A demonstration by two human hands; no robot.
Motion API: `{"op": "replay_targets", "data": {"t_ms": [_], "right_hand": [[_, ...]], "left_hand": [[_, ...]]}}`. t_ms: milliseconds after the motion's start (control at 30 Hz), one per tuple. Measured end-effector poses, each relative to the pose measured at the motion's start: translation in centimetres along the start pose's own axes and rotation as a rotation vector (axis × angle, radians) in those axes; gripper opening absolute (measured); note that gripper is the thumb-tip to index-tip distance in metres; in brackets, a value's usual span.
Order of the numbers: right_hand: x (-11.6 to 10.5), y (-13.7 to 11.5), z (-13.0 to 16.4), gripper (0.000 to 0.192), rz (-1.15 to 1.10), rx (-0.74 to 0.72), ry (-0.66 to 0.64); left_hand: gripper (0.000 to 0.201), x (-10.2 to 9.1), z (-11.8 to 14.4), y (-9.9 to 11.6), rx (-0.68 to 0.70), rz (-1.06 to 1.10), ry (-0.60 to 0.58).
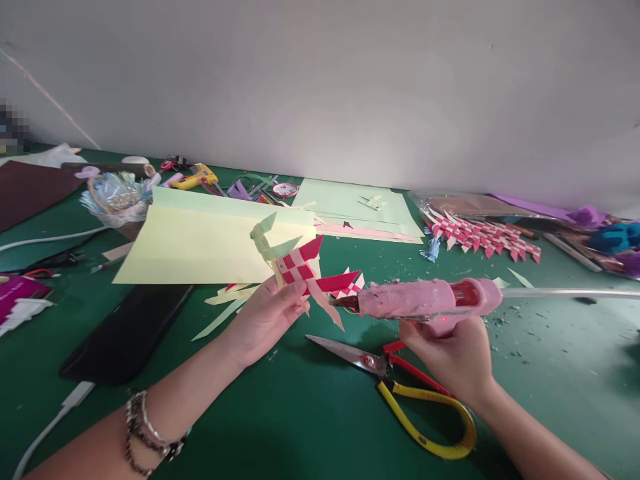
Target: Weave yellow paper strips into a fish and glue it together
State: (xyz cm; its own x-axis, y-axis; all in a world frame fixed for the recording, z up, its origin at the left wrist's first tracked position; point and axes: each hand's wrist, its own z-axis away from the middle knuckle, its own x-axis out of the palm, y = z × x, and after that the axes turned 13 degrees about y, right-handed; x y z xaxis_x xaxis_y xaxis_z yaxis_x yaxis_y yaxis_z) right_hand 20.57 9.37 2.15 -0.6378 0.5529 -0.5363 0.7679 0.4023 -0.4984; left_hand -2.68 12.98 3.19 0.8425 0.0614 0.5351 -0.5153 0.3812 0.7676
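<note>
1. Fingers (295, 291) of the left hand (265, 317) are pinched on the lower edge of a small woven paper piece of red, white and pale green strips (296, 265), grasping it above the green tabletop (300, 413).
2. Fingers of the right hand (457, 357) are clenched around the grip of a pink hot-glue gun smeared with dried glue (425, 299); its dark nozzle points left and sits just beside the woven piece's trailing red strip.
3. That woven piece has a checkered red-and-white centre, tilted like a diamond. Pale green strips fan up and left from it, a red pointed strip rises to the upper right, another red strip runs right toward the nozzle, and a pale strip hangs down to the right.
4. A clear glue stick (570, 293) juts from the back of the gun toward the right edge.
5. Below the hands, a pair of scissors with steel blades and red-and-yellow looped handles (400, 380) lies flat on the tabletop, blades pointing left.
6. Behind the woven piece lies a large pale yellow paper sheet (200, 247), with loose paper strips near its front edge.
7. Farther right, a row of finished red-and-white woven pieces (480, 237) lies near the wall.
8. On the left wrist sits a beaded bracelet (145, 430); a flat black case (127, 333) lies to the left.
</note>
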Motion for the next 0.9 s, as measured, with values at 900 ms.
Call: {"op": "replay_targets", "data": {"t_ms": [900], "right_hand": [[0.04, 0.52, 0.10, 0.041, 0.037, 0.035, -0.004]], "left_hand": [[0.024, -0.18, -0.37, 0.21, 0.041, 0.051, 0.031]]}}
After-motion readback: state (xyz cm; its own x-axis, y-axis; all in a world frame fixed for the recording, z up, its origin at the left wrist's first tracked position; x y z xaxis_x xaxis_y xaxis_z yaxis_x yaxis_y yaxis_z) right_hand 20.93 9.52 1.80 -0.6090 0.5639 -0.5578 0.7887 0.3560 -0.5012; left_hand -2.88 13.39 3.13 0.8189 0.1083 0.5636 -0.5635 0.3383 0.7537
